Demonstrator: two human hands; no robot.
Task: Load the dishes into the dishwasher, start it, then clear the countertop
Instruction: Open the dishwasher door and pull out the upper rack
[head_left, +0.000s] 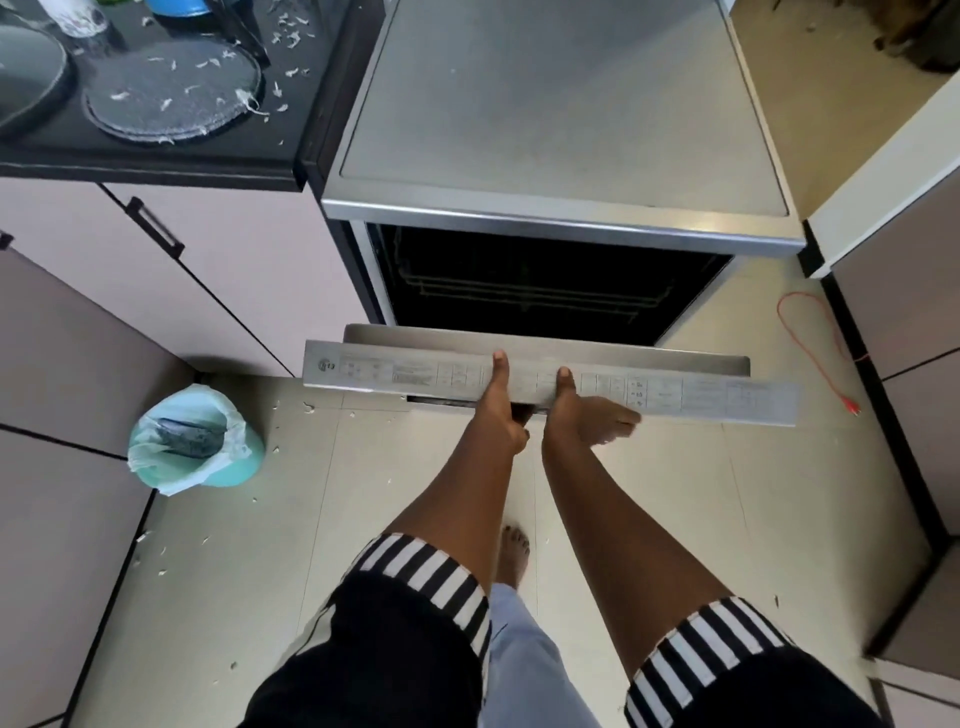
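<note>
Status: early stage, loading not begun.

- Dishwasher (561, 130) stands right of the countertop (156, 161). Dishwasher door (675, 400) is partly open, tilted outward, with the printed strip on its top edge facing up.
- Left hand (498, 410): thumb on top of the door edge, fingers curled under it, gripping.
- Right hand (571, 410): just beside the left, thumb on top of the edge. Fingers reach under the door and look stretched out to the right, so the edge is pinched between thumb and fingers. This part is blurred.
- Rack (519, 291) is visible inside. The interior is dark and no dishes can be made out in it.
- Dishes are on the countertop: 1 grey speckled dish (171, 88), 1 dark pan (26, 78) at the left edge, and 1 blue item (176, 8) at the top, cut off. White scraps (291, 36) are scattered over the dish and the counter, with more on the floor.
- Bin (192, 441) with a green liner stands on the floor by the cupboards. A red cable (815, 343) lies on the floor to the right.

Judgement: the step in hand is handling the door, probably opening it. Remaining: 3 parts, namely load, start, clear.
</note>
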